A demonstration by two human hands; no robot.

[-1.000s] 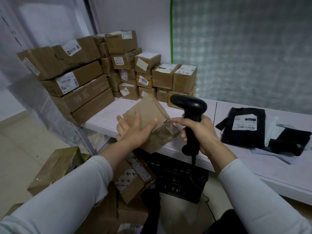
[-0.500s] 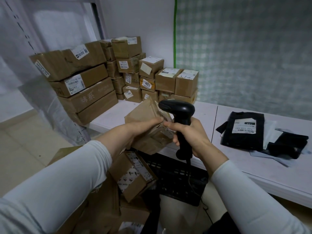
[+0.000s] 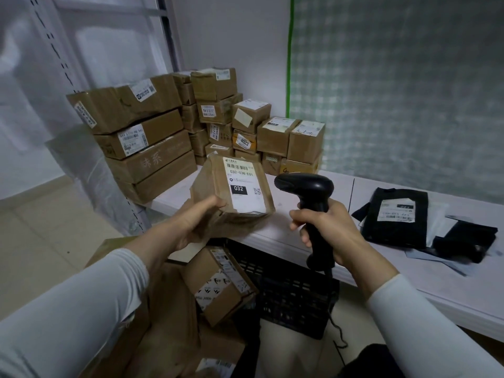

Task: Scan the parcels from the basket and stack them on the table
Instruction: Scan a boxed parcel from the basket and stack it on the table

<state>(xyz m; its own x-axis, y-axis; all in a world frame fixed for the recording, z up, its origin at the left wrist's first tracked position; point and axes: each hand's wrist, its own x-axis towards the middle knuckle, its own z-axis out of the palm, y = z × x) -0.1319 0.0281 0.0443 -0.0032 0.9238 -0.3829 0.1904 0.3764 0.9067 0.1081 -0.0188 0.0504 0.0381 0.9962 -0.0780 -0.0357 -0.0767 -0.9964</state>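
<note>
**Parcel (image 3: 231, 192) tilted above the near edge of the desk (image 3: 278, 227)**

The left hand (image 3: 196, 222) grips its lower left corner, fingers hidden beneath. Its label reads "032-038-E01" and "032"; the smaller print is illegible. The right hand (image 3: 327, 230) wraps round the scanner (image 3: 308, 186), just right. Bare desk lies between the stacked boxes (image 3: 147, 148) and the black bags (image 3: 395, 214).

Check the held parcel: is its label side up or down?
Up. The parcel in the left hand shows its white barcode label, tilted, in plain view.

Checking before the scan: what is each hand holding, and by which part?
The left hand grips the parcel by its lower left corner; the right hand grips the scanner by its handle.
</note>
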